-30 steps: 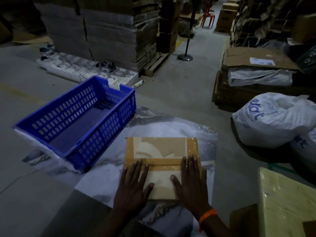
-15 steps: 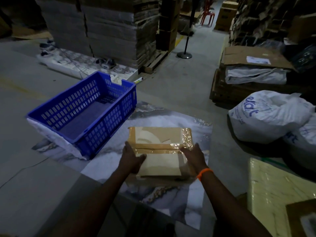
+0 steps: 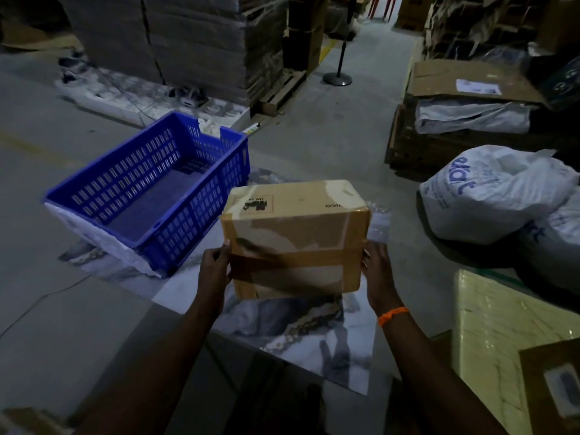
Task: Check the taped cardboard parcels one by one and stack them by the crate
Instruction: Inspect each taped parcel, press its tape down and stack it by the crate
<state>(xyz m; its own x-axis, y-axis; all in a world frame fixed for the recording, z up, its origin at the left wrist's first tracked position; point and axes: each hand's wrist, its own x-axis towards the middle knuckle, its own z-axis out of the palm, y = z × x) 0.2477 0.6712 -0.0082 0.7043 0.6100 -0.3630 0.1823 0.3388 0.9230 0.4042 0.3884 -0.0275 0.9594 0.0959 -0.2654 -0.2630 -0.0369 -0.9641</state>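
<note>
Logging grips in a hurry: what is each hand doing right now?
Left hand: holding the taped parcel by its left side.
Right hand: holding the parcel by its right side.

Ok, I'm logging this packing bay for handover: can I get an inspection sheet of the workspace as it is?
Surface: marble-patterned sheet lying on grey concrete floor.
Job's things: brown taped cardboard parcel held up over the sheet; blue slotted plastic crate to its left.
Clutter: white printed plastic sacks and a pale wrapped slab at right.
Hands: left hand and right hand grip the parcel's opposite sides.
Cables: thin wires seemingly trailing over a white panel; too dim to be sure.
Surroundings: tall stacks of flattened cardboard, black round-based stand, brown cartons at right.
</note>
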